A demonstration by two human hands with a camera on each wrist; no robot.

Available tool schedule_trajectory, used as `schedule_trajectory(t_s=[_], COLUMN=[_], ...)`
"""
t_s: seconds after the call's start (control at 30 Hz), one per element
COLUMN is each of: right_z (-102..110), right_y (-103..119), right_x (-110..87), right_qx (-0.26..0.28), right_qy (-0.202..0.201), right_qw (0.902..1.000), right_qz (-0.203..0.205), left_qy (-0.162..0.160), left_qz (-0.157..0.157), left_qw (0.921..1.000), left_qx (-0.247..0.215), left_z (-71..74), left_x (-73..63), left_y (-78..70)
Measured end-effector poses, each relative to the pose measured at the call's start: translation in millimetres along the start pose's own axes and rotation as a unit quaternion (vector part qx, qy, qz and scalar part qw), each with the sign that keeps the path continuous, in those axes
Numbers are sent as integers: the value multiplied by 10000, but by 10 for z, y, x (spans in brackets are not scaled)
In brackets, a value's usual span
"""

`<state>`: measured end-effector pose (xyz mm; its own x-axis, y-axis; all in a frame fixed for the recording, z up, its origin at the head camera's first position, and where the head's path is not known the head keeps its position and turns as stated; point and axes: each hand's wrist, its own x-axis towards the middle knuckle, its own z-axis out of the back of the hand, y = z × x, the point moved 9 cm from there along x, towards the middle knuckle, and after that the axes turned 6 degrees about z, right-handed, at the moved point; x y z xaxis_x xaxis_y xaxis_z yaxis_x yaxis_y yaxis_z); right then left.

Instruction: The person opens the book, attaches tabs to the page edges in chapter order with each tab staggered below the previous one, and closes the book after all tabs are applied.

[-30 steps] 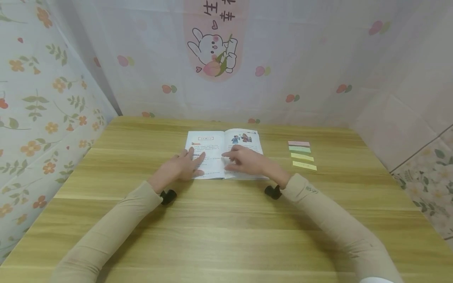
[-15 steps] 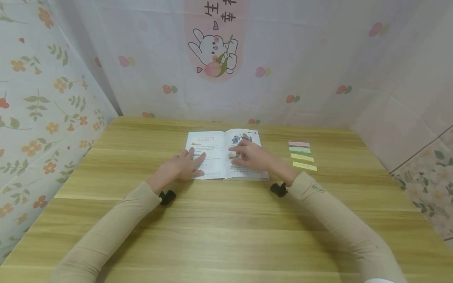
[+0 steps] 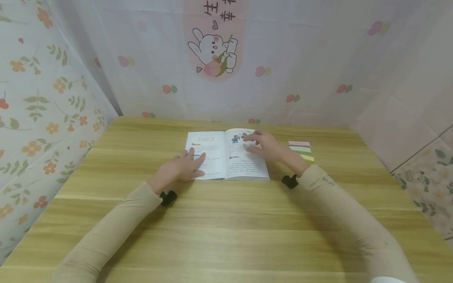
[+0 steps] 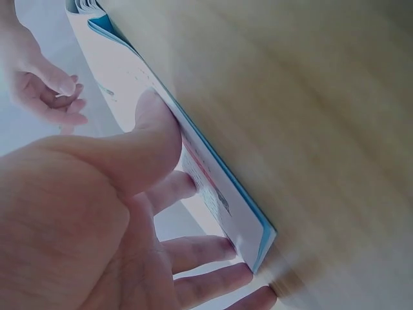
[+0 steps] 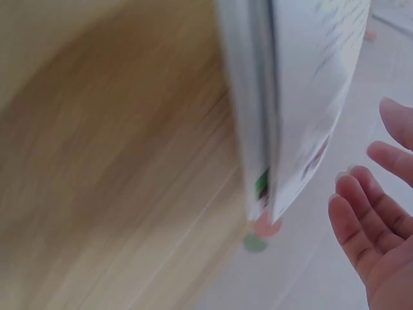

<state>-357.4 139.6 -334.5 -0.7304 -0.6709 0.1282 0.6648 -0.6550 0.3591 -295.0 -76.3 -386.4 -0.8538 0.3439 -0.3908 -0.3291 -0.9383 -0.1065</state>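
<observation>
Two bare hands attend to an open illustrated book [image 3: 225,167], which lies towards the far side of the wooden table [image 3: 212,232]. Its spine runs away from the person, and the open spread is wider from side to side than from near to far.

The left hand [image 3: 182,166] has its fingers fanned out on the left page [image 3: 214,168], the thumb towards the near edge and the other fingers by the outer side; it pinches nothing that shows.

The right hand [image 3: 270,147] hangs over the far outer part of the right page [image 3: 244,168], in front of some of the printed figures. Its fingers are loosely bent and apart with nothing between them, and the right wrist view shows the fingertips clear of the paper.

The relation that seems to matter most is this: the right page lies below and to the left of the right hand, which is nearer to that page's outer edge, while the left hand is across the spine.

To the right of the book, a pink strip [image 3: 299,144], a green strip [image 3: 301,149] and a yellow strip [image 3: 308,158] lie in a column, the yellow one partly hidden by the wrist.
</observation>
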Motion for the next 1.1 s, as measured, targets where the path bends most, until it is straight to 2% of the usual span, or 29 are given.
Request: schedule_trajectory(t_s=[0.13, 0.43, 0.6, 0.8, 1.1], right_z=[102, 342, 446, 519, 554], right_y=[-230, -657, -876, -1074, -1314], right_x=[-67, -223, -356, -499, -683], right_qx=[-50, -361, -399, -312, -292], right_qy=[-82, -318, -395, -367, -315], right_qw=[9998, 9984, 9964, 9946, 9939], right_qz=[-188, -310, -629, -917, -1018], left_qy=[4, 0, 42, 77, 126], left_qz=[2, 7, 13, 53, 131], left_qw=[10000, 10000, 10000, 9999, 9998], left_qx=[-32, 58, 39, -36, -56], left_z=[13, 15, -3, -21, -32], left_x=[-7, 10, 35, 46, 64], left_y=[-11, 1, 20, 36, 43])
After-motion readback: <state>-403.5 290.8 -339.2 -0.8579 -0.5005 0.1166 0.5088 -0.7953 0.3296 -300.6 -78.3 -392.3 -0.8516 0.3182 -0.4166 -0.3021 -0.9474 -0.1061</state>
